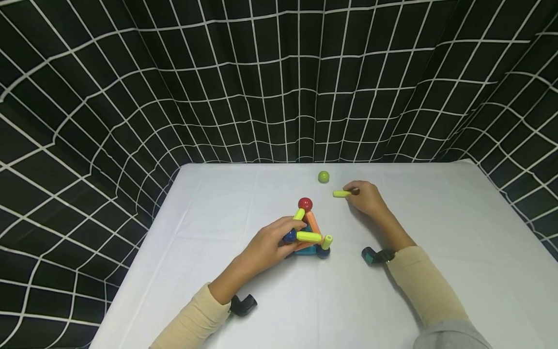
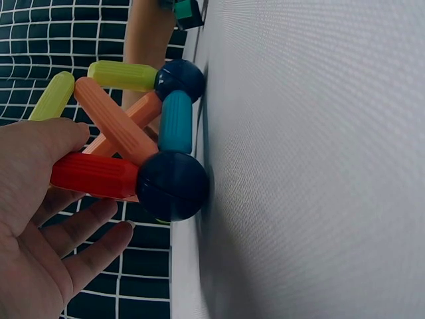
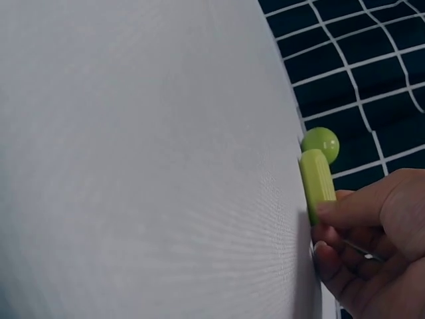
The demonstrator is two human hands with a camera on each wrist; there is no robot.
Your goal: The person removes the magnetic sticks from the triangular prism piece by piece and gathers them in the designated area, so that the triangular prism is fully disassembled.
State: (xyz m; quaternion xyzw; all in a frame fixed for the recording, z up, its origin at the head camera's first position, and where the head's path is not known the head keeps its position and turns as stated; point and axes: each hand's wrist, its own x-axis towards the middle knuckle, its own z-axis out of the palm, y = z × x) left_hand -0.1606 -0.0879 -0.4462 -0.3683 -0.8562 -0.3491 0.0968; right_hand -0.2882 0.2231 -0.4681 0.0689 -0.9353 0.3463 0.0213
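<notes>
In the head view my left hand [image 1: 267,245] grips the upper part of a structure of rods and balls, by a blue ball [image 1: 289,236]. The structure has a red ball [image 1: 305,204], an orange rod [image 1: 313,223], a yellow-green rod [image 1: 309,237] and a dark blue ball [image 1: 323,252]. The left wrist view shows a red rod [image 2: 94,175] by my left hand [image 2: 46,219] and a teal rod [image 2: 176,122] between two dark blue balls. To the right, my right hand [image 1: 366,198] pinches one end of a separate yellow-green rod [image 3: 317,181].
A green ball [image 1: 323,177] lies near the back edge of the white-covered table [image 1: 218,194], just beyond the pinched rod. Black cloth with a white grid [image 1: 279,82] hangs behind and at the sides. Both wrists wear dark camera mounts [image 1: 243,305].
</notes>
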